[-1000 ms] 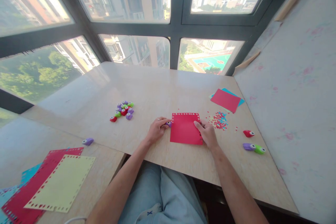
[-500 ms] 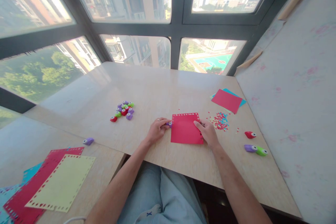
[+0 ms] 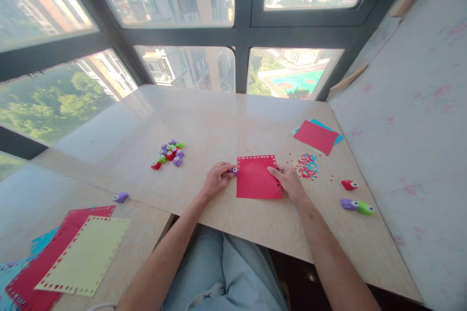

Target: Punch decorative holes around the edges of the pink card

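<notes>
Head view: red paper sheet [image 3: 258, 178] lies flat on the table [image 3: 219, 121], near the front edge, holes punched along its top and right edges. Left hand [image 3: 216, 180] is closed around a small purple punch [image 3: 234, 171] at the sheet's left edge. Right hand [image 3: 290, 182] rests fingers-down on the right edge, pinning it.

Sheet looks thin, light, floppy, easy to crease or slide; best held flat by an edge. Punch looks hard, small, pinchable.

Around: punch cluster [image 3: 168, 152] to the left, well apart; confetti pile [image 3: 304, 165] just right of the hand; red-and-blue sheets [image 3: 316, 136] behind; three loose punches [image 3: 355, 201] right. Nothing blocks the sheet.
</notes>
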`<state>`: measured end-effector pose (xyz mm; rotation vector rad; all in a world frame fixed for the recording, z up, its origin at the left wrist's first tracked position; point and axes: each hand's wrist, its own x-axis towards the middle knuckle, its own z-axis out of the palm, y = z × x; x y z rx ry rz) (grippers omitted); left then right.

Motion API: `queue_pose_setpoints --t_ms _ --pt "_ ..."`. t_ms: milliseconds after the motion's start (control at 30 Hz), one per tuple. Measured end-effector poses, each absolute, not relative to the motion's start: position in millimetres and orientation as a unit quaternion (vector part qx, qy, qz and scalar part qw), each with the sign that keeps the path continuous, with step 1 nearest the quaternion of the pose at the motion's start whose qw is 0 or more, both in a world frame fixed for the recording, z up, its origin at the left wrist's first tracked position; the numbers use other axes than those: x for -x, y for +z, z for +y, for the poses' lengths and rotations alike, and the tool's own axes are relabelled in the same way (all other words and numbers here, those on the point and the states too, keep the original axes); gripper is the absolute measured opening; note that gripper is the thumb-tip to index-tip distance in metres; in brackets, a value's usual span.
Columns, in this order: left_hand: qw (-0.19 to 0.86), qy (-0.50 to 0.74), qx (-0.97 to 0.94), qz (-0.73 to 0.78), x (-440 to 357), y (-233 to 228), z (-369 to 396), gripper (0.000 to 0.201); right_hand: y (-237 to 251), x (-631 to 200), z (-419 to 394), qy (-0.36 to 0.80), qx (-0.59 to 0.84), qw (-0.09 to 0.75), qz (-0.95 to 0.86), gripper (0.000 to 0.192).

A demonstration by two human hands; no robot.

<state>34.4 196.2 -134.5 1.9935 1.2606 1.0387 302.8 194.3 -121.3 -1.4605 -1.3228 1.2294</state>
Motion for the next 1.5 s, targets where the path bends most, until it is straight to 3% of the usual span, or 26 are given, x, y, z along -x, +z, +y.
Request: queue_pose_setpoints --t_ms 267,1500 --pt "0.284 0.389 -0.738 0.472 -34 -136 197 0.025 -115 -302 192 0.533 0.564 0.406 -0.482 0.046" --pt "0.277 0.380 -0.757 0.454 -35 -125 194 0.020 -113 -304 197 0.538 0.579 0.405 -0.460 0.038"
